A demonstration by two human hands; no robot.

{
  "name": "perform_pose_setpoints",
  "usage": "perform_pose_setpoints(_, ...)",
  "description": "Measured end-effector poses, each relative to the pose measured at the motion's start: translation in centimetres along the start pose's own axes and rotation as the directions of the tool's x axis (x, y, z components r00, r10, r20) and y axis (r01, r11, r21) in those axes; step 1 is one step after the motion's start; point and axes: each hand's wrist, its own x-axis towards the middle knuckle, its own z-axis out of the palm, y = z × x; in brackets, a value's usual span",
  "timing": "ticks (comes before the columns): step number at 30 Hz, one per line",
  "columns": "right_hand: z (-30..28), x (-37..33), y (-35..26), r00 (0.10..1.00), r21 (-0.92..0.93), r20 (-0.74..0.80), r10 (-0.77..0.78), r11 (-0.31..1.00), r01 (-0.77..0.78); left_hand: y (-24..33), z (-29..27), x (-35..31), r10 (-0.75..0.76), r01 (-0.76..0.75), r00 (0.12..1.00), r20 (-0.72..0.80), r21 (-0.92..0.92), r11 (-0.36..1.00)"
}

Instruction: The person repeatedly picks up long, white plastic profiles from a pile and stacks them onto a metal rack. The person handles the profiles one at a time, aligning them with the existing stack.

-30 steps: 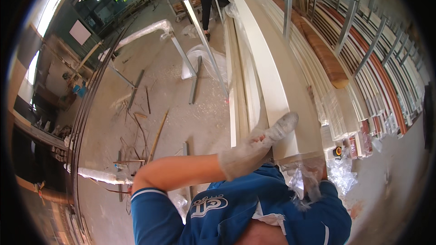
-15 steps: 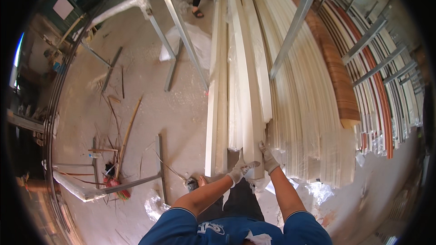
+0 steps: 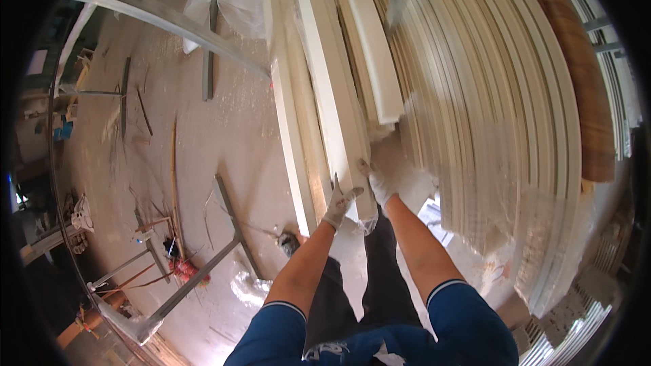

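My left hand (image 3: 342,205), in a pale work glove, grips the left side of a long white plastic-wrapped profile (image 3: 337,105) near its close end, thumb across the top. Against the right side of the same end is my right hand (image 3: 378,183), also gloved, its hidden fingers curling toward the underside. Clear wrap (image 3: 367,222) bunches at the tip. Directly left lies another long cream profile (image 3: 290,122), close alongside. A shorter-reaching white profile (image 3: 369,47) lies to the right, a gap between it and the held one.
A large stack of cream strips (image 3: 488,108) fills the right, with a brown wood-grain piece (image 3: 576,61) beyond. Grey metal frames stand at the upper left (image 3: 169,27) and lower left (image 3: 196,278). Sticks (image 3: 174,190) and crumpled plastic (image 3: 249,288) litter the floor.
The held profile has shifted left, closer to the profile beside it, and a wider gap shows on its right. Both hands stay on its end. The view has swung.
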Motion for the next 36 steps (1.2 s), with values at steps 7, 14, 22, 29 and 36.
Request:
perform_pose_setpoints(7, -2.1, 6.2, 2.0, 0.969, -0.212, -0.245, -0.042, 0.977, -0.011, -2.3, -0.5, 7.2, 0.075, -0.075, 0.997, 0.001, 0.015, 0.997)
perform_pose_setpoints(14, -2.4, 8.0, 2.9, 0.954, -0.259, -0.291, 0.069, 0.954, -0.148, -3.4, -1.9, 9.7, 0.09, -0.086, 0.994, -0.064, 0.066, 0.994)
perform_pose_setpoints(22, -3.5, 9.0, 5.5, 0.949, -0.278, -0.316, -0.016, 0.958, -0.076, -3.1, -0.6, 9.6, 0.122, -0.109, 0.99, -0.066, 0.171, 0.979)
perform_pose_setpoints(29, -5.6, 9.2, 5.8, 0.94, -0.21, -0.34, -0.003, 0.975, -0.073, -4.3, 0.8, 10.2, 0.212, -0.146, 0.966, -0.145, 0.37, 0.918)
perform_pose_setpoints(36, -9.5, 9.2, 5.0, 0.957, -0.055, -0.28, 0.076, 0.994, -0.095, -3.9, 3.6, 9.2, 0.118, 0.047, 0.969, -0.215, 0.633, 0.772)
